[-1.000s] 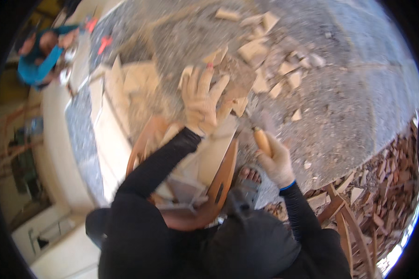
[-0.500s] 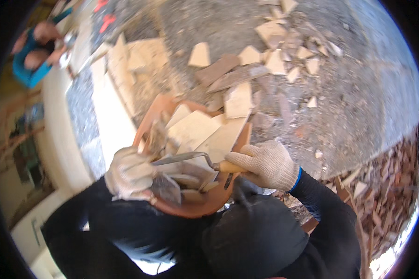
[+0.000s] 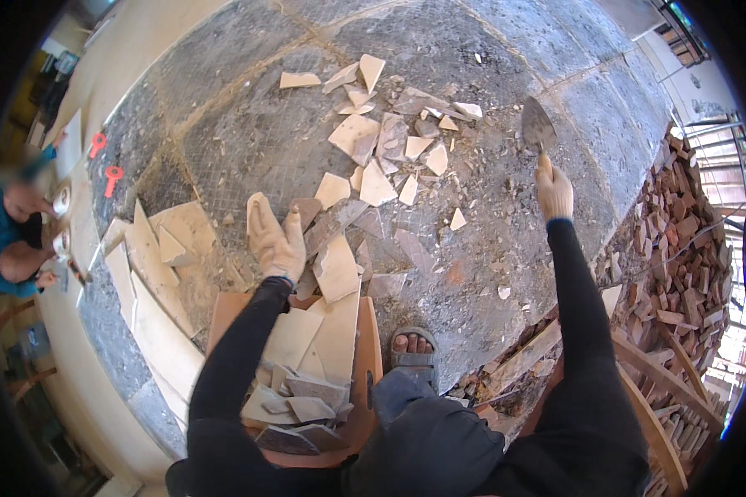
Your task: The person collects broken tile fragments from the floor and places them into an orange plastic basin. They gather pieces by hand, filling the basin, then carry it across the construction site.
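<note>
The tub (image 3: 374, 340) lay before me under my left forearm, tile pieces (image 3: 311, 408) inside it. Past its far end was my left hand (image 3: 275, 242), left of shards (image 3: 376, 184) scattered across the floor (image 3: 249, 120). Off to the right, my right hand (image 3: 554, 194) had the trowel (image 3: 540, 128). Rubble (image 3: 680, 224) was heaped farther right; long slabs (image 3: 170, 327) lay left of the tub, a person (image 3: 16, 217) beyond them.

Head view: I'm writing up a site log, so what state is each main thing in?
Trowel: held up, blade pointing away from the person.
Right hand: gloved, closed on the trowel handle.
Left hand: gloved, open.
Orange tub: loaded.
Tub pieces: broken, loosely stacked.
Loose tile pieces: broken, scattered.
Floor: dirty.
Rubble heap: piled up.
Sandal: worn.
</note>
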A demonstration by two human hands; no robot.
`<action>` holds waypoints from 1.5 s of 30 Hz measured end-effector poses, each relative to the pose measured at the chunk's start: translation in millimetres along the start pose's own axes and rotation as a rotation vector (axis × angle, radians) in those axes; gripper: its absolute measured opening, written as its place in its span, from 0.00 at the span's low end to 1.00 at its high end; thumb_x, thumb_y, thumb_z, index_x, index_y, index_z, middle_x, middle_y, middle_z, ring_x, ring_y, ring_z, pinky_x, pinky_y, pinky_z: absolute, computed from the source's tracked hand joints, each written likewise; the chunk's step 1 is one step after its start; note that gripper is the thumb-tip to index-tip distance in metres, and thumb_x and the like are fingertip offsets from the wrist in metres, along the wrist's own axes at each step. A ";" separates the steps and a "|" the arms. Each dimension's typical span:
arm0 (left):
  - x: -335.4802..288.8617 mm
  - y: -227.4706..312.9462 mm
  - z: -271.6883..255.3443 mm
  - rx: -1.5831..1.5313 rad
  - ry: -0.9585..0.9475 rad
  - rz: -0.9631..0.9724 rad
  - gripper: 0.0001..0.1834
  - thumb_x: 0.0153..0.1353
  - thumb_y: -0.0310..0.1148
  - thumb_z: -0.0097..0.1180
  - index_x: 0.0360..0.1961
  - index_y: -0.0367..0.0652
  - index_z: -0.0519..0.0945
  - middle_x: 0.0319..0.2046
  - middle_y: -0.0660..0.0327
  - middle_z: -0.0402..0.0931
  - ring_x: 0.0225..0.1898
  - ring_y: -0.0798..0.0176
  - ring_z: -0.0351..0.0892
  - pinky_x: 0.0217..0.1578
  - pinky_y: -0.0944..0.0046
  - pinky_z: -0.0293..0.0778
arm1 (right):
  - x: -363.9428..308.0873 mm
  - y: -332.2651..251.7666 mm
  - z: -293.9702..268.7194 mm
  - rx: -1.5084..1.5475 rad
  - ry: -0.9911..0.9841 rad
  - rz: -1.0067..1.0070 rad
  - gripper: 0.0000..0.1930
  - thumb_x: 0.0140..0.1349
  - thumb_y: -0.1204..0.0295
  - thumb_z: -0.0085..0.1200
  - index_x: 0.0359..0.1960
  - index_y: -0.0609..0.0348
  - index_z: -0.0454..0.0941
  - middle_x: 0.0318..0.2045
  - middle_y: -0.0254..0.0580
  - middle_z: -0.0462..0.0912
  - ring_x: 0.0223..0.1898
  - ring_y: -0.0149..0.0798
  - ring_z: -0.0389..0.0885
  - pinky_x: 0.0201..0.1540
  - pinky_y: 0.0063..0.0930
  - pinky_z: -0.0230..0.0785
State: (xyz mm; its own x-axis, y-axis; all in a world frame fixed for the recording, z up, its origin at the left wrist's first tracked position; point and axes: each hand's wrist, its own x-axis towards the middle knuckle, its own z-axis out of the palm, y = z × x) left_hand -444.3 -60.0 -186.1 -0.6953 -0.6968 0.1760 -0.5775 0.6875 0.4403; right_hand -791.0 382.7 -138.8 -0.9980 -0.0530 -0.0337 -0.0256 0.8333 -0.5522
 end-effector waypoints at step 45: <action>-17.5 43.5 15.9 -0.168 -0.011 0.434 0.48 0.71 0.55 0.55 0.82 0.38 0.58 0.80 0.41 0.57 0.80 0.31 0.54 0.78 0.31 0.50 | -266.9 -142.1 56.6 0.509 -0.727 -0.183 0.26 0.64 0.66 0.62 0.63 0.62 0.79 0.39 0.46 0.86 0.41 0.35 0.84 0.46 0.36 0.77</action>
State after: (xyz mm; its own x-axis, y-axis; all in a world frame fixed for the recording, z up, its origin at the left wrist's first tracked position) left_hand -464.1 -14.6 -184.1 -0.8623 -0.3493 0.3667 -0.1556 0.8718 0.4645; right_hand -517.7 247.3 -98.5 -0.6943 -0.6389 -0.3313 0.0205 0.4426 -0.8965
